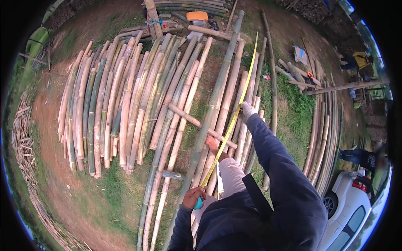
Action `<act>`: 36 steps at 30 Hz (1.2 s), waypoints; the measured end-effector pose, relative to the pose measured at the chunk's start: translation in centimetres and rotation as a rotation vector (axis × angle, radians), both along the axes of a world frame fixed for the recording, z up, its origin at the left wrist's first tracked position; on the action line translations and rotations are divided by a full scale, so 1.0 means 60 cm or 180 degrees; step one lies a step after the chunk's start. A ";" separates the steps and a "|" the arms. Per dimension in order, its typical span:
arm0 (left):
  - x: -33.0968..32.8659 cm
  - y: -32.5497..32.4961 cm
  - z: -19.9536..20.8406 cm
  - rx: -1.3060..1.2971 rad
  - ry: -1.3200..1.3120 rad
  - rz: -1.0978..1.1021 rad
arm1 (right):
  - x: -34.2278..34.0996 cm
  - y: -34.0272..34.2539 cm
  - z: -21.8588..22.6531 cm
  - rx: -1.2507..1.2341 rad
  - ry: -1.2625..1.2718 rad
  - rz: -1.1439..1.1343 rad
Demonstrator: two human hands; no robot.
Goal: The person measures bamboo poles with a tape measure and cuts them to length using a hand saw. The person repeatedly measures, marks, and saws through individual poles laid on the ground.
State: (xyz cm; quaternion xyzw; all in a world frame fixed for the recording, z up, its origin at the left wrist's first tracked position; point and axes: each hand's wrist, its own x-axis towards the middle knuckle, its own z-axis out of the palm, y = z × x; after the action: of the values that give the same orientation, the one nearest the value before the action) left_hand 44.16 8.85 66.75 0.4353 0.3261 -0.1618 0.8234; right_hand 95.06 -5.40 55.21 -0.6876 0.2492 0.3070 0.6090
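Fingers closed, the left hand (pixel 192 197) is holding a teal case (pixel 199 204) at lower centre; the gloved right hand (pixel 248 111) is touching the yellow tape (pixel 228 133) right of centre, its grip unclear. The tape is running up along bamboo poles (pixel 208 121); a car (pixel 346 209) is standing lower right.

One wide head-worn camera looks down and ahead along the long, flat yellow tape measure (pixel 229 130). It sits close above the tape's near end.
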 end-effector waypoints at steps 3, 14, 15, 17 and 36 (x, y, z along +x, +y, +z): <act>0.187 0.003 -0.064 -0.0082 0.0092 0.0081 | -0.013 0.032 -0.006 0.0479 0.0317 -0.0119; 0.470 -0.006 -0.175 0.0231 0.0103 0.0080 | 0.110 0.076 -0.078 0.0479 0.0190 -0.0224; 0.486 -0.010 -0.190 0.0556 -0.0032 0.0133 | 0.128 0.077 -0.090 0.0591 0.0097 -0.0199; 0.508 -0.013 -0.219 0.0471 -0.0059 0.0157 | 0.157 0.077 -0.114 0.0593 0.0096 -0.0299; 0.535 0.043 -0.288 -0.0052 0.0049 0.0251 | 0.439 0.115 -0.191 0.0012 -0.0561 -0.0218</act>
State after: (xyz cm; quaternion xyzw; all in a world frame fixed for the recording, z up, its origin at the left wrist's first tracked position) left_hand 76.28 11.42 49.45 0.4141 0.3479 -0.1352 0.8302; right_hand 121.40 1.52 43.74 -0.7019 0.2174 0.2247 0.6400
